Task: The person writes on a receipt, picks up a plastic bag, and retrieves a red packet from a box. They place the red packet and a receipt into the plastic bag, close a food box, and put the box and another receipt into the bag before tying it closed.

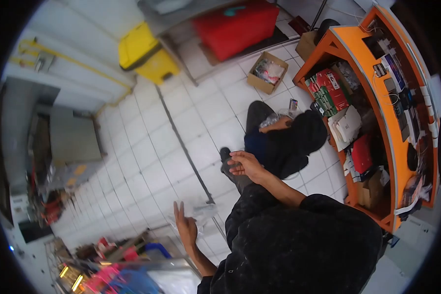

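Observation:
At the lower middle, my left hand (186,229) has two fingers stretched out and the others folded in. Clear plastic (207,211), seemingly a bag, shows on both sides of it and appears to be held in the folded fingers. My right hand (248,165) is raised near the centre, its fingers loosely bent and apart, with nothing in them. Just beyond it a person in dark clothes (291,147) crouches on the floor, one hand at some clear plastic (274,119).
An orange shelf unit (387,142) with boxes and papers stands at the right. A cardboard box (268,73) sits on the tiled floor, near a red bin (237,29) and a yellow bin (149,54). Lower left is a cluttered table (171,264).

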Demonstrator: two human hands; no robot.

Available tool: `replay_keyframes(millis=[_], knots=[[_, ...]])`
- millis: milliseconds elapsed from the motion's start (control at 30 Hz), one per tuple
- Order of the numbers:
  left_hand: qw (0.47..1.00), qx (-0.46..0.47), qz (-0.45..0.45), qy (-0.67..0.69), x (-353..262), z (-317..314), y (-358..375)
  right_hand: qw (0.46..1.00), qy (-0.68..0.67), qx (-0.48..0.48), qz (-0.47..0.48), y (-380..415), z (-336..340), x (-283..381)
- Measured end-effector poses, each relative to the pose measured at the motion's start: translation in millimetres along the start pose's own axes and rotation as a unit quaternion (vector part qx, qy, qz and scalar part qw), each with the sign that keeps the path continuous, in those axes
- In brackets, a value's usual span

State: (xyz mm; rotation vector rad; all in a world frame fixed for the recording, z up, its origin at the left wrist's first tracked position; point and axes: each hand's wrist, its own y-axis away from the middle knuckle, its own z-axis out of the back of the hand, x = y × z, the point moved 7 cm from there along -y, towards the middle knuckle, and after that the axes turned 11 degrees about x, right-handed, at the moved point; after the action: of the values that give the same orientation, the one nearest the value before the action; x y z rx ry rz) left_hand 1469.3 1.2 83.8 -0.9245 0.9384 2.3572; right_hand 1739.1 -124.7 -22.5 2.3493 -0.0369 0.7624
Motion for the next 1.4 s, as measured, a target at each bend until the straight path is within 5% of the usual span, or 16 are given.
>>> replay_keyframes(millis=[100,267,433,567,700,800,867,1000,1100,1233,1267,1333,1400], knots=[[0.987,0.020,-0.116,-0.108,-13,36,-88,0.993,-0.091,-0.056,0.047,-72,-1,53],[0.930,0.015,-0.108,-0.352,-142,74,-215,0.979,-0.114,-0.117,0.123,-137,7,151],[0.878,0.039,-0.184,-0.439,-207,72,-367,0.937,-0.212,-0.205,0.189,-206,79,212],[0.853,0.149,-0.331,-0.375,-256,33,-498,0.871,-0.314,-0.299,0.230,-264,150,237],[0.883,0.292,-0.274,-0.243,-282,-45,-632,0.804,-0.383,-0.387,0.241,-331,217,234],[0.804,0.400,-0.339,-0.281,-313,-125,-685,0.770,-0.422,-0.417,0.234,-365,252,226],[0.780,0.453,-0.307,-0.303,-317,-177,-712,0.748,-0.435,-0.451,0.219,-367,276,235],[0.760,0.473,-0.274,-0.350,-317,-267,-767,0.764,-0.326,-0.536,0.149,-391,363,248],[0.775,0.438,-0.264,-0.372,-314,-334,-801,0.786,-0.095,-0.606,0.079,-435,477,224],[0.734,0.429,-0.276,-0.448,-270,-395,-833,0.755,-0.008,-0.653,0.063,-444,578,256],[0.736,0.452,-0.204,-0.461,-246,-402,-842,0.752,0.039,-0.656,0.045,-454,607,254],[0.696,0.476,-0.269,-0.466,-219,-407,-843,0.730,0.137,-0.658,0.120,-478,661,258],[0.612,0.495,-0.310,-0.533,-199,-425,-852,0.736,0.201,-0.641,0.080,-496,703,265]])
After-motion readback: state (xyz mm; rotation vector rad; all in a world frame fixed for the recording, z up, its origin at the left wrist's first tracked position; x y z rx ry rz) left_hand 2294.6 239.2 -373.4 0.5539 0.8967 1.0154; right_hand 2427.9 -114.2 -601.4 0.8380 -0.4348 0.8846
